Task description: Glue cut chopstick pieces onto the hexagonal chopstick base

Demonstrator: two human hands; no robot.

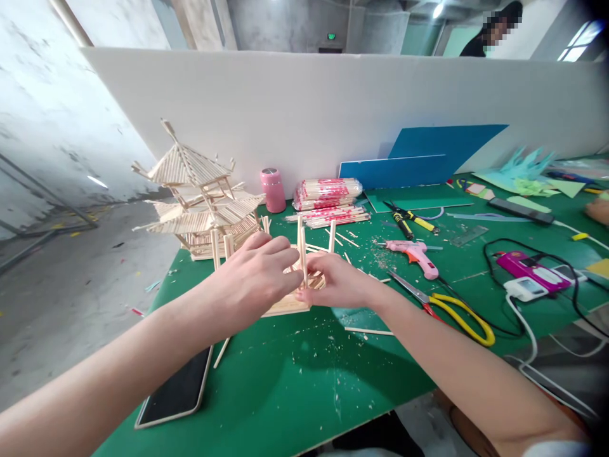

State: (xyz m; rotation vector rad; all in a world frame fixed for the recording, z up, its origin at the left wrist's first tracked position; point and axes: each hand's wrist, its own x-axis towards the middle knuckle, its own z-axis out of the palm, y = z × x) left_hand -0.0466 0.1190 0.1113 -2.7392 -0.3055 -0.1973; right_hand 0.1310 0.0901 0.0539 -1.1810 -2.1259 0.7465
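While my right hand (pixel 335 279) curls round the near corner of the frame (pixel 286 308), thumb low at the foot of an upright (pixel 303 244) and fingers behind it, my left hand (pixel 259 276) bends over the same spot from the other side. My right is closed on the frame there; my left has its fingers bunched close to the upright, but I cannot tell whether they pinch anything. The frame sits on the green table (pixel 266 381) straight ahead of me, partly hidden by my hands, with more posts (pixel 332 236) standing up around it.

Just behind my left hand stands a tiered stick pagoda (pixel 190 212), its roof corners turned up. To its right come a pink cup (pixel 273 192) and bundles (pixel 328 193) of sticks in clear wrap, then blue boards (pixel 394 170) leaning on the white partition (pixel 285 108). Right of my hands lie pliers (pixel 403 223), a pink glue gun (pixel 413 250) and yellow-handled scissors (pixel 459 314), with a purple and white power strip (pixel 535 273) beyond. Under my left forearm a phone (pixel 178 388) lies flat near the table's edge, a loose stick (pixel 222 352) beside it. Crumbs and offcuts are scattered over the green.
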